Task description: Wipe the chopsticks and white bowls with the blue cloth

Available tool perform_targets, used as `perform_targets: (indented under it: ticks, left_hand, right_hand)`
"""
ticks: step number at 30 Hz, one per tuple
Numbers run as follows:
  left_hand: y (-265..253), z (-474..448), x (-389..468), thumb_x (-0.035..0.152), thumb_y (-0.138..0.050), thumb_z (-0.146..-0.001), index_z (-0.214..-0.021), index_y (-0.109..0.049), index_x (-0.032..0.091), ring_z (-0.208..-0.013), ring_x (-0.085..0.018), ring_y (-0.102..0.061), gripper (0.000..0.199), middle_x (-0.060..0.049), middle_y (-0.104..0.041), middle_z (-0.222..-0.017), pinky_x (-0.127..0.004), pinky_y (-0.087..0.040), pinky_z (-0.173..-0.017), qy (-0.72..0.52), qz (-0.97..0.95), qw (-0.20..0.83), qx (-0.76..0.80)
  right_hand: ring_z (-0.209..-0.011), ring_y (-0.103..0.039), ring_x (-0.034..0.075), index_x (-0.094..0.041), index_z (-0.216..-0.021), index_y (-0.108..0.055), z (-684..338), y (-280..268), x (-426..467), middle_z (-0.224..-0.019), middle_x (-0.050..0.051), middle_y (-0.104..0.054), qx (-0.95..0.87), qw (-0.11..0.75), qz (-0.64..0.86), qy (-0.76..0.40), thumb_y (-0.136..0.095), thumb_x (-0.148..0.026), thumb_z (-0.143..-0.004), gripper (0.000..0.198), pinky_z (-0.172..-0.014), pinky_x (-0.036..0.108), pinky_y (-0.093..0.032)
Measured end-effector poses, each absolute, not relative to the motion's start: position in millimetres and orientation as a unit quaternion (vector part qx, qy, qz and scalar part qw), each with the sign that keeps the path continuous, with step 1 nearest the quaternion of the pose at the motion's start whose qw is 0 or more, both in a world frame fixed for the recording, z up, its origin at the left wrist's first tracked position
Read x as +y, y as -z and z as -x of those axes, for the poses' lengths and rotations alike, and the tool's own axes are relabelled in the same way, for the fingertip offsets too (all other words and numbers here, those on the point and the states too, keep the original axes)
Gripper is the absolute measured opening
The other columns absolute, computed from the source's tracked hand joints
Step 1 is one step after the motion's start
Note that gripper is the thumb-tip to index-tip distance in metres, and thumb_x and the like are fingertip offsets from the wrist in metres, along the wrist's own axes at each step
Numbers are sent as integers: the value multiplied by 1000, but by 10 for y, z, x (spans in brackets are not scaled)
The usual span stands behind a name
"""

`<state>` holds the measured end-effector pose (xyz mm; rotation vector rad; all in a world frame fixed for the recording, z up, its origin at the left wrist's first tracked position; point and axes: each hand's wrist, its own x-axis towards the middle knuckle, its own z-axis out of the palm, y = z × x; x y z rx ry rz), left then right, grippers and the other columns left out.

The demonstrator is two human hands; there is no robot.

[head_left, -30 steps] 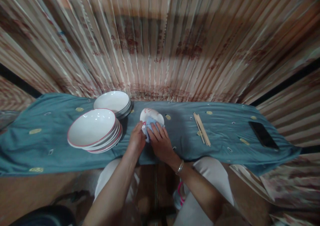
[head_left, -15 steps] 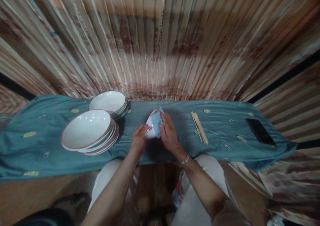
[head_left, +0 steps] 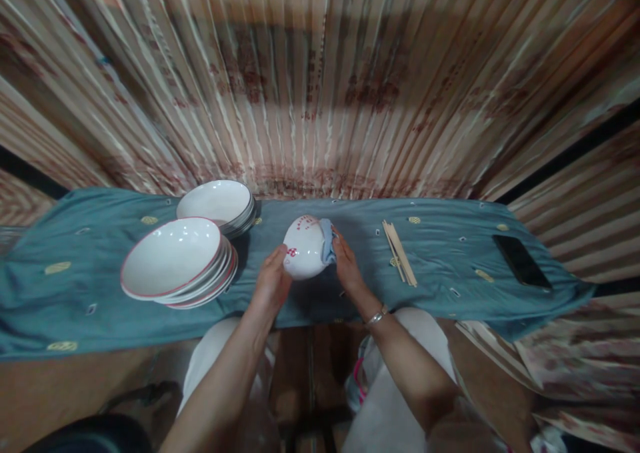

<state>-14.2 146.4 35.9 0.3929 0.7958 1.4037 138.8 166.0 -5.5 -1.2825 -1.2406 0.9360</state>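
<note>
A small white bowl (head_left: 306,249) with red markings is held up over the middle of the cloth-covered table, its outer side facing me. My left hand (head_left: 273,271) grips its left edge, thumb on the outside. On the right, a light blue cloth (head_left: 327,241) is bunched against the bowl's rim. My right hand (head_left: 347,261) is closed on that cloth and presses it to the bowl; some of its fingers are hidden behind. The inside of the bowl faces away from view.
To the left stand a stack of red-rimmed plates (head_left: 173,259) and, behind it, a stack of dark-rimmed plates (head_left: 217,203). Several wooden chopsticks (head_left: 400,253) lie right of my hands. A black phone (head_left: 521,261) rests near the right end of the teal tablecloth (head_left: 450,266).
The bowl has turned so more of its outer surface shows. My right hand and the cloth have shifted from across the bowl to its right edge.
</note>
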Motion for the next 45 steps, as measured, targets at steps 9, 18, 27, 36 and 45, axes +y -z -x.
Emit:
perform_targets:
  ticks: [9,18,27,36,45]
  left_hand:
    - [-431,183,1516,26,-44,-95,-130,-56,7,-112,-27,-65,41,-15,-73,-109,-46,-46,-103,-602,-110,721,324]
    - [-482,207,1544,26,-39,-97,-134,-52,5,-112,-26,-65,44,-15,-74,-107,-45,-46,-104,-618,-74,714,321]
    - [-378,217,1587,23,-44,-95,-126,-58,4,-107,-27,-67,39,-16,-75,-101,-45,-48,-102,-639,-95,693,321]
    - [-328,203,1578,24,-58,-87,-117,-64,6,-101,-29,-69,36,-16,-76,-98,-45,-52,-95,-641,-156,688,303]
    - [-389,140,1508,22,-57,-87,-118,-64,7,-101,-29,-70,35,-15,-76,-97,-45,-54,-93,-611,-161,708,316]
  right_hand:
    - [-148,-19,19,-16,-152,-20,-1160,38,1370,-159,11,-25,-589,513,537,-319,-33,-54,-96,70,-122,44,-14]
    - [-149,-17,21,-16,-153,-15,-1141,101,1265,-160,12,-19,-680,464,530,-203,-25,-39,-101,58,-121,47,-20]
    - [-148,-21,20,-20,-145,-38,-1171,54,1195,-158,9,-26,-711,451,508,-180,-27,-35,-101,48,-121,46,-21]
    - [-149,-12,22,-22,-148,-33,-1239,-40,1185,-162,6,-16,-750,425,484,-150,-28,-33,-101,49,-122,49,-18]
    - [-150,-7,25,-20,-150,-31,-1322,-84,1283,-162,8,-10,-747,401,522,-94,-30,-33,-100,51,-121,51,-18]
